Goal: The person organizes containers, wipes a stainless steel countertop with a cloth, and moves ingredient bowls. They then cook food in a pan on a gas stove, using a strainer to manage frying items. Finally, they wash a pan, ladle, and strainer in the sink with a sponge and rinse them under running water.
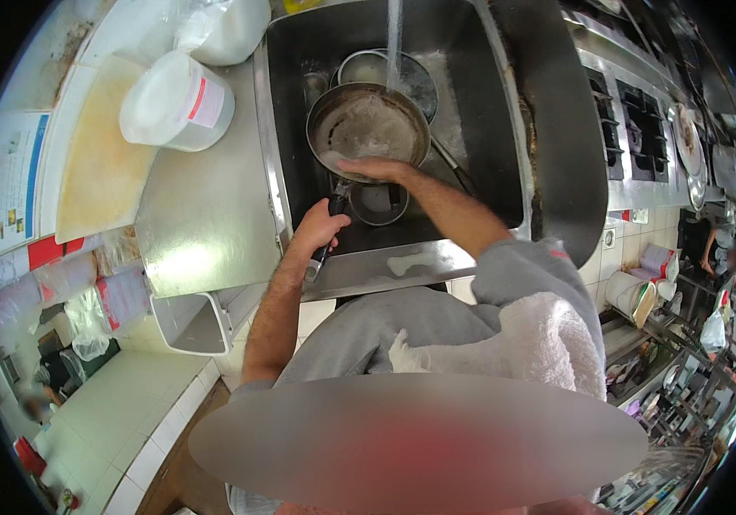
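Over a metal sink [484, 129], my left hand [320, 232] grips the black handle of a frying pan [374, 122]. My right hand [377, 168] lies at the pan's near inner edge, with something pale and translucent, perhaps a pad or suds, by its fingertips; whether it is gripped cannot be told. A stream of water [394, 45] falls at the pan's far rim. Behind and below the pan are other round pans or bowls [423, 84] in the sink. A smaller round pan [377, 206] shows under its near side, and a long handle [451, 158] sticks out to the right.
A lidded plastic tub [178, 103] stands on the left metal counter [213, 212], by a stained cutting board [98, 154]. A gas stove [638, 129] is at the right. A grey bin [191, 325] stands below the counter. Other people are in the background at both sides.
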A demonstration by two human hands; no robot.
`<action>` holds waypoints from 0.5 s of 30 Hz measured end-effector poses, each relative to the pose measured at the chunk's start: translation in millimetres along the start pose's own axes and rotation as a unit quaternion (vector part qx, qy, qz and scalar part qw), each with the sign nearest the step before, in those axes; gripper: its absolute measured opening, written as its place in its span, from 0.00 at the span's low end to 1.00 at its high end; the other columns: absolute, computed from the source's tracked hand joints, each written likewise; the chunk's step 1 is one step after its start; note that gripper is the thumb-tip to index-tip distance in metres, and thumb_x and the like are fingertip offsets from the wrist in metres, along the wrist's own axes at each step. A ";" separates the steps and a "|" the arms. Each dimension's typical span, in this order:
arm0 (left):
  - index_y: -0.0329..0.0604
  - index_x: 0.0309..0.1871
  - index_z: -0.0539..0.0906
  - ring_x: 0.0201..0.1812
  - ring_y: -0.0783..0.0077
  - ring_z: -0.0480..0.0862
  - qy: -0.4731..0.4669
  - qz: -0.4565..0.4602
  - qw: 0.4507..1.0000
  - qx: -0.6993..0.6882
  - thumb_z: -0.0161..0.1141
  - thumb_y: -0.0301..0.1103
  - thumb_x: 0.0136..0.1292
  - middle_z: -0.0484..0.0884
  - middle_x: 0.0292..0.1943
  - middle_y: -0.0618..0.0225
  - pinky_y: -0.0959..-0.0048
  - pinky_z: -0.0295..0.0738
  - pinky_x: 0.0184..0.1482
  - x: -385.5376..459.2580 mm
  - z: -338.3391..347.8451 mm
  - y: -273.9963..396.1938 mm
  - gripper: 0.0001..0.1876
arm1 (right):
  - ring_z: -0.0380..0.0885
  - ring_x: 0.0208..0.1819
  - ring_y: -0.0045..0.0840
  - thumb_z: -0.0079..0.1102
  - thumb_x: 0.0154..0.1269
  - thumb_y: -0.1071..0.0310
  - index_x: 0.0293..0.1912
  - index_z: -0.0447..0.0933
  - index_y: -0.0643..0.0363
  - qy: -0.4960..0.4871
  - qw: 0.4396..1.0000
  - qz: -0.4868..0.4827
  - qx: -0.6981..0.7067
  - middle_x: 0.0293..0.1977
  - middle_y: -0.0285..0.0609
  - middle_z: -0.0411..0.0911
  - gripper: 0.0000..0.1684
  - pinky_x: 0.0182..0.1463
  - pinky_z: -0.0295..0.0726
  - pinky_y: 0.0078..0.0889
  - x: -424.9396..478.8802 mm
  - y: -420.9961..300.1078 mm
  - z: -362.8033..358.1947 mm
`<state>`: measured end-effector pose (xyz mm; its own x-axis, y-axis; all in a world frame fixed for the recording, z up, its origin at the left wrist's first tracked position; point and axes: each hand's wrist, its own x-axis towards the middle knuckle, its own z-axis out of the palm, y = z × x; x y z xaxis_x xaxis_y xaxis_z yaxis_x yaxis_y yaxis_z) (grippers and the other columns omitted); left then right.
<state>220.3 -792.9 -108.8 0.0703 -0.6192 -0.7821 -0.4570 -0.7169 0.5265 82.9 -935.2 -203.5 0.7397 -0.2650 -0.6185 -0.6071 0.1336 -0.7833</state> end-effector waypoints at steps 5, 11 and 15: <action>0.31 0.47 0.68 0.40 0.54 0.83 0.178 0.061 0.920 0.345 0.56 0.33 0.53 0.78 0.42 0.45 0.62 0.78 0.42 5.7 17.5 9.7 0.20 | 0.74 0.49 0.35 0.74 0.38 0.54 0.54 0.71 0.65 0.168 0.970 -0.157 0.085 0.49 0.52 0.75 0.43 0.54 0.70 0.30 26.1 4.9 21.4; 0.28 0.47 0.68 0.24 0.64 0.81 0.043 0.006 0.993 0.109 0.57 0.22 0.48 0.80 0.33 0.52 0.66 0.76 0.22 24.9 -6.5 22.2 0.21 | 0.72 0.47 0.22 0.69 0.46 0.69 0.53 0.72 0.58 0.412 0.872 -0.256 0.073 0.45 0.40 0.76 0.31 0.53 0.70 0.24 -71.0 -4.1 -39.1; 0.31 0.37 0.69 0.14 0.74 0.71 -0.101 0.046 0.989 -0.098 0.59 0.19 0.47 0.71 0.17 0.64 0.70 0.68 0.14 23.1 -16.6 36.1 0.14 | 0.72 0.45 0.20 0.67 0.53 0.69 0.52 0.72 0.57 0.532 0.784 -0.297 0.117 0.43 0.38 0.74 0.26 0.51 0.71 0.22 -171.0 -42.8 -75.9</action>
<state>220.1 -838.4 -102.3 -0.1510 -0.6224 -0.7680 -0.2720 -0.7208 0.6376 -39.7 -968.1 -59.5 0.1349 -0.9771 0.1645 -0.0858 -0.1769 -0.9805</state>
